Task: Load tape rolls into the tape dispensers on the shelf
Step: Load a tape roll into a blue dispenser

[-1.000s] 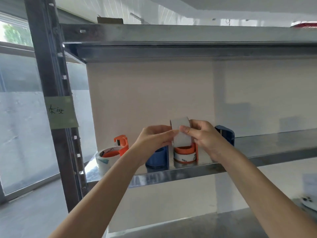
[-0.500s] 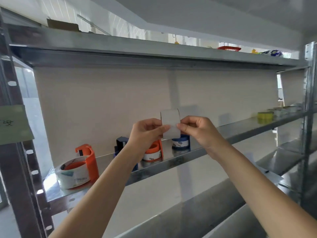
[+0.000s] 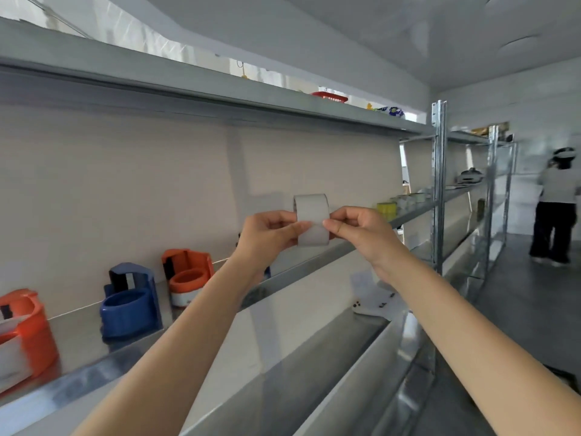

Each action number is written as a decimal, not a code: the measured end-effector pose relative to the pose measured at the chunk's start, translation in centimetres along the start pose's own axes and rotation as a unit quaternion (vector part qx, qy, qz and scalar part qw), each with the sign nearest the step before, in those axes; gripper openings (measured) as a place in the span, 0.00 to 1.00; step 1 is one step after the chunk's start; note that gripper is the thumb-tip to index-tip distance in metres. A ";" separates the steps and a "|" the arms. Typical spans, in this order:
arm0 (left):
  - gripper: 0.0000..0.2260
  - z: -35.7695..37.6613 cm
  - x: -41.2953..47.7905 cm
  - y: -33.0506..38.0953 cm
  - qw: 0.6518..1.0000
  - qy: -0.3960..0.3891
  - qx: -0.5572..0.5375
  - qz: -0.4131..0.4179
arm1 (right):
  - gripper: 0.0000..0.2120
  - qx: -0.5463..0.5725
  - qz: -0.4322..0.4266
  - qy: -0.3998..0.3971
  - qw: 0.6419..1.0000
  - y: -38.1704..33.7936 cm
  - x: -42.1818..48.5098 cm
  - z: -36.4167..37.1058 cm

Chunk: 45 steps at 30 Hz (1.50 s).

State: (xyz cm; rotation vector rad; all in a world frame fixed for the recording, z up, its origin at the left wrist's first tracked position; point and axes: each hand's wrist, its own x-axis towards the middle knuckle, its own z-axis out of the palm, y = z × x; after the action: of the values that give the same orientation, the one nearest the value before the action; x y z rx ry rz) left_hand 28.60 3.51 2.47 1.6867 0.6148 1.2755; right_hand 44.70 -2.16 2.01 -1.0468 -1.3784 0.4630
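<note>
White tape roll (image 3: 312,220) in air, level with front edge of steel shelf (image 3: 317,262).

Head view:
- Left hand (image 3: 267,234) and right hand (image 3: 361,229) each pinch one side of roll, fingers curled.
- Grip unchanged over last second.
- Camera swung right: blue plastic dispenser (image 3: 130,302) and orange plastic dispenser (image 3: 187,273) now toward shelf's left end, well apart from roll.
- Roll not loaded. Blue dispenser looks empty, so probable target.
</note>
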 end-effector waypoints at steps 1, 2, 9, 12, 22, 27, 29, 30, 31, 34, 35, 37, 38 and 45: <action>0.02 1.0 0.9 0.1 1.000 -0.011 -0.010 0.003 | 0.07 -0.008 -0.003 0.009 1.000 -0.2 0.5 -1.1; 0.03 2.0 1.9 0.3 1.000 -0.021 -0.015 0.007 | 0.06 -0.016 -0.006 0.018 1.000 -0.3 1.0 -2.3; 0.05 10.2 8.6 2.3 0.996 -0.053 -0.033 0.070 | 0.04 -0.052 -0.045 0.080 0.994 -1.2 4.9 -11.3; 0.09 13.9 11.8 2.7 0.993 -0.064 -0.029 0.093 | 0.03 -0.039 -0.054 0.095 0.993 -0.8 7.0 -15.3; 0.07 25.4 19.7 1.7 0.985 -0.111 -0.081 0.107 | 0.02 -0.040 -0.070 0.108 0.991 2.4 12.7 -27.2; 0.08 29.7 22.4 -0.4 0.983 -0.112 -0.106 0.096 | 0.03 -0.043 -0.066 0.125 0.989 5.2 14.2 -31.0; 0.12 31.1 23.6 -1.2 0.986 -0.105 -0.102 0.084 | 0.04 -0.047 -0.056 0.128 0.989 6.4 14.8 -32.4; 0.13 31.8 24.3 -1.7 0.986 -0.103 -0.102 0.079 | 0.03 -0.050 -0.052 0.129 0.989 6.8 15.1 -33.0; 0.14 32.5 24.9 -2.1 0.986 -0.105 -0.102 0.078 | 0.03 -0.048 -0.050 0.130 0.989 7.3 15.5 -33.7; 0.13 34.4 26.9 -3.4 0.984 -0.115 -0.108 0.080 | 0.02 -0.041 -0.051 0.142 0.988 8.9 16.7 -35.5; 0.13 35.0 27.6 -3.9 0.984 -0.116 -0.111 0.079 | 0.02 -0.041 -0.053 0.148 0.987 9.5 17.1 -36.1; 0.14 36.3 29.1 -5.0 0.984 -0.118 -0.115 0.074 | 0.01 -0.037 -0.056 0.163 0.984 10.9 18.0 -37.2; 0.14 37.0 29.8 -5.5 0.983 -0.119 -0.117 0.072 | 0.01 -0.035 -0.056 0.171 0.983 11.6 18.4 -37.7; 0.05 41.1 36.4 -8.8 0.980 -0.139 -0.107 0.090 | 0.02 -0.045 -0.042 0.173 0.983 16.0 23.7 -41.8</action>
State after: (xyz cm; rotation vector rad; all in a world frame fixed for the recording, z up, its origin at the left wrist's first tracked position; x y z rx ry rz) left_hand 80.50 22.19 9.87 1.7254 0.1549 1.1547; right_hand 93.22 11.11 8.17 -1.0814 -1.1350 0.1471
